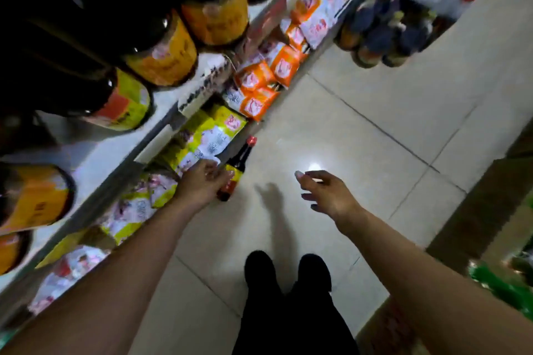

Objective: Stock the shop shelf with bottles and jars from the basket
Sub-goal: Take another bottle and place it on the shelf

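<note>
My left hand (202,181) grips a small dark sauce bottle (235,170) with a red cap and a yellow and red label, held tilted over the floor beside the lower shelf. My right hand (326,190) hangs over the floor tiles to the right, fingers loosely spread and holding nothing. The white shelf (109,150) on the left carries large dark bottles (161,52) with yellow labels. No basket is visible.
Yellow packets (210,135) and orange packets (268,78) fill the lower shelf. More dark bottles (383,34) stand on the floor at the far end. A brown carton (484,204) and green goods (501,285) sit at the right. My dark shoes (288,271) stand on beige tiles.
</note>
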A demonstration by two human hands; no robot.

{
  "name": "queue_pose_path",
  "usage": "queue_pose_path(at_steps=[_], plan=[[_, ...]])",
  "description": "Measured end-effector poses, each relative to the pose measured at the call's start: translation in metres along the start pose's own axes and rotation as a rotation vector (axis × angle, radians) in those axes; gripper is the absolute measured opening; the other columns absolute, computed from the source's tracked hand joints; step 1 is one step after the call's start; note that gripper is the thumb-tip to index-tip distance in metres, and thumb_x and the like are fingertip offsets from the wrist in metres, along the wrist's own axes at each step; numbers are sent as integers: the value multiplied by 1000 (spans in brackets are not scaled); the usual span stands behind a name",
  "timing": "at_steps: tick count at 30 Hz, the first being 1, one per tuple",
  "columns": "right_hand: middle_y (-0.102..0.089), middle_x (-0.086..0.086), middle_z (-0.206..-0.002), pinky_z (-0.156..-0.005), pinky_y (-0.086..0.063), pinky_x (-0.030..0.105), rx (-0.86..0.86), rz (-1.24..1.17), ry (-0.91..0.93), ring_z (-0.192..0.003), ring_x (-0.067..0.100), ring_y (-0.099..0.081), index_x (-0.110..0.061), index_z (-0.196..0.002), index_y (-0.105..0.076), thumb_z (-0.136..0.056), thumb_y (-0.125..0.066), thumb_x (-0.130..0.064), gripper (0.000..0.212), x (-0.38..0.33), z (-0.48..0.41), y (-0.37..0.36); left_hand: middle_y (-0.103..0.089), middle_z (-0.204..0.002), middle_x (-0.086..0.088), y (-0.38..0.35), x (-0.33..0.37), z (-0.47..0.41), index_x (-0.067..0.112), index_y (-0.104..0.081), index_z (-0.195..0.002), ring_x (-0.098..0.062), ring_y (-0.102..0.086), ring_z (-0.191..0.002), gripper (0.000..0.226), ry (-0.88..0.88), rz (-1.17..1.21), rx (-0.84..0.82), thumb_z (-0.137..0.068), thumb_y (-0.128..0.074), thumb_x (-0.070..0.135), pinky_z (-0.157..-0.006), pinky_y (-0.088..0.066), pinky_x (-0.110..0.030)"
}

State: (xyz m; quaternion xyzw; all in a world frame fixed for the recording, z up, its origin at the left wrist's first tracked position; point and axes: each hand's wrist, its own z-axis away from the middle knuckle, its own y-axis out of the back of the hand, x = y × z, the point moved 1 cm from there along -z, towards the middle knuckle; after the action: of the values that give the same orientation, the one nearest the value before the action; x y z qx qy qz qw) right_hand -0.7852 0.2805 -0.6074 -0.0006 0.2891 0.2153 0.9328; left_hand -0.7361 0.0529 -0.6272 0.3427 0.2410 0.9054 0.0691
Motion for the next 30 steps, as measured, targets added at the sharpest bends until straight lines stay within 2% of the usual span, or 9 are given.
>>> queue_pose_path(at_steps=[2,5,9,14,17,21,24,27,30], plan=[[-64,5,-107,-85,-49,34,-33,11,-27,-98,23,-65,-16,-115,-56,-79,-62,-48,48,26,-48,-19,-54,-97,-3,-26,-34,-41,2,-56,-110,-15,-53,-89,42,30,-26,-24,-78,-70,26,-79,-38,-24],[-62,5,-110,-75,-48,28,-90,14,-68,-98,22,-63,-15,-117,-55,-80,-61,-47,49,64,-114,-48,-62,-109,-11,-62,-87,-95,3,-54,-115,-25,-59,-102,60,52,-92,-27,-70,-72,39,-92,-46,-35],[-63,2,-108,-81,-49,32,-133,45,-94,-98,22,-63,-18,-109,-59,-80,-60,-49,42,106,-187,-77,-62,-116,-19,-98,-147,-146,4,-54,-119,-31,-60,-104,50,61,-245,-14,-78,-69,29,-86,-46,-35],[-62,1,-104,-69,-46,27,-153,12,-113,-95,20,-62,-18,-111,-59,-83,-57,-48,41,133,-244,-96,-55,-127,-16,-119,-194,-194,7,-46,-126,-32,-54,-114,58,74,-242,128,-76,-71,23,-93,-43,-38],[-61,2,-97,-67,-45,26,-153,-38,-119,-87,19,-60,-15,-111,-58,-84,-57,-45,40,137,-264,-108,-54,-130,-16,-126,-207,-217,9,-44,-127,-34,-52,-116,67,110,-243,168,-70,-75,27,-97,-44,-43],[-59,4,-108,-64,-42,24,-191,-75,-146,-86,18,-58,-14,-120,-53,-86,-57,-41,44,135,-275,-130,-47,-134,-17,-133,-214,-233,9,-38,-129,-36,-46,-122,80,94,-401,127,-64,-79,31,-98,-42,-44],[-57,5,-106,-62,-38,23,-229,-66,-177,-88,19,-55,-14,-126,-48,-87,-56,-38,46,136,-269,-139,-47,-131,-19,-140,-212,-226,8,-39,-128,-37,-47,-119,76,84,-431,126,-66,-79,28,-92,-41,-40],[-58,9,-112,-64,-39,24,-239,-55,-207,-92,19,-54,-18,-131,-43,-87,-56,-40,51,136,-254,-134,-53,-123,-15,-143,-208,-202,8,-46,-123,-33,-52,-111,67,184,-319,72,-66,-79,24,-85,-43,-34],[-59,7,-114,-63,-40,22,-217,-60,-227,-93,18,-55,-17,-133,-43,-88,-55,-38,52,134,-229,-126,-58,-120,-14,-150,-202,-164,9,-52,-116,-31,-57,-108,59,250,-330,-26,-67,-77,29,-84,-46,-32]])
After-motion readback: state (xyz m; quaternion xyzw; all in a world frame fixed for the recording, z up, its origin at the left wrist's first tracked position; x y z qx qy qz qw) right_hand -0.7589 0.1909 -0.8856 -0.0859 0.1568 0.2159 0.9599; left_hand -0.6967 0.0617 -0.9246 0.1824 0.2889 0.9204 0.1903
